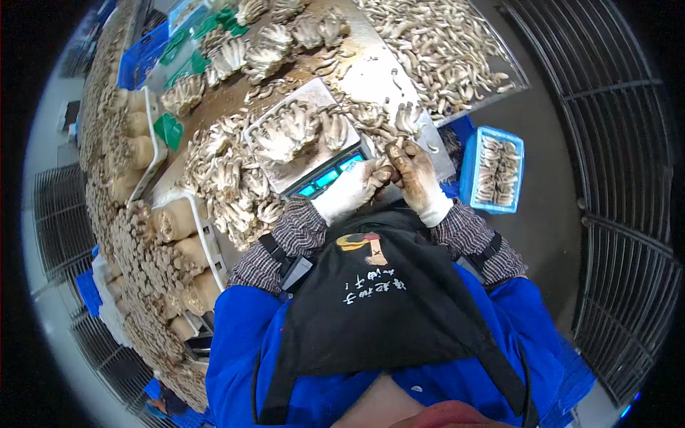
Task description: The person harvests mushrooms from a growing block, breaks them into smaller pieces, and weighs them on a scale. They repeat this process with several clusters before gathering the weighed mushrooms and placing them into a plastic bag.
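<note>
Head view: mushrooms (pixel 506 171) in blue basket (pixel 520 171); left hand (pixel 354 190), right hand (pixel 418 180), grips pressed together, contents unclear.

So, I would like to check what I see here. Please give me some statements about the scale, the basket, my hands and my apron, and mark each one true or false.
1. Some mushrooms lie on the scale. True.
2. The display of the scale is dark. False: it is lit up blue.
3. The left hand and the right hand both wear gloves. True.
4. The two hands are held wide apart. False: they are close together, beyond the top of the apron.
5. The light blue basket has mushrooms in it. True.
6. The apron is white. False: it is black, with a picture and white writing.
</note>
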A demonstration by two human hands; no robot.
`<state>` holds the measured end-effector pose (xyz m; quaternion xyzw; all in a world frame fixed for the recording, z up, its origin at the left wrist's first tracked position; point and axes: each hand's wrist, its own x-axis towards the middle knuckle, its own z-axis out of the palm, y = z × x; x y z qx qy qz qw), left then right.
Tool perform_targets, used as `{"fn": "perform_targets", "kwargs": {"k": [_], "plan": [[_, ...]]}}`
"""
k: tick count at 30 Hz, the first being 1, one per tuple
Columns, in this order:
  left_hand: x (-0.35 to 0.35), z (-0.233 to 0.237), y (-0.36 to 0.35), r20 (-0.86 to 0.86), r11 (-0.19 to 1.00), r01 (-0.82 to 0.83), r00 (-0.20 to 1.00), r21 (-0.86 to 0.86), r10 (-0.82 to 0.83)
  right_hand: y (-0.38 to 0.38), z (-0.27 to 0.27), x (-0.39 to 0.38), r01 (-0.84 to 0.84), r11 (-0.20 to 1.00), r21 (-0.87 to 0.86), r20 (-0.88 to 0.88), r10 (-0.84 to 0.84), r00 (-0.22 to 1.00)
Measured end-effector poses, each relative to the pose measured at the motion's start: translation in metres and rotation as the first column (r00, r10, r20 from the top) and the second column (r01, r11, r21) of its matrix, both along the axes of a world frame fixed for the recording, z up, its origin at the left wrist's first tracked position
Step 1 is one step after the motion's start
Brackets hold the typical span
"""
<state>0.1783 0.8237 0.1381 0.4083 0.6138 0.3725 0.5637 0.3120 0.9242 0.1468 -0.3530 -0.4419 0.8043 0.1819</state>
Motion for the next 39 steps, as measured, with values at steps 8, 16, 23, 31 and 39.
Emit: {"fn": "perform_targets", "kwargs": {"k": [8,16,23,31,39], "plan": [[0.020,-0.013,0.014,-0.161,0.978,0.028,0.987,0.205,0.005,0.018,-0.025,0.029,0.090,0.918,-0.386,-0.074,-0.128,0.989],[-0.007,0.003,-0.058,-0.004,0.938,-0.330,0.943,0.111,0.332,0.107,-0.096,0.108,0.294,0.831,0.473,0.044,-0.355,0.934],[-0.023,-0.011,-0.223,-0.205,0.395,-0.902,0.359,0.173,0.910,0.232,-0.258,0.197,-0.448,0.566,0.692,0.710,-0.423,0.563],[0.031,-0.022,-0.341,-0.233,-0.093,-0.978,-0.136,0.187,0.963,0.279,-0.316,0.203,-0.711,0.665,0.229,0.852,0.216,0.477],[0.117,-0.132,-0.411,-0.308,0.015,-0.970,-0.062,0.243,0.949,0.291,-0.296,0.139,-0.967,-0.174,0.187,0.975,0.151,0.161]]}}
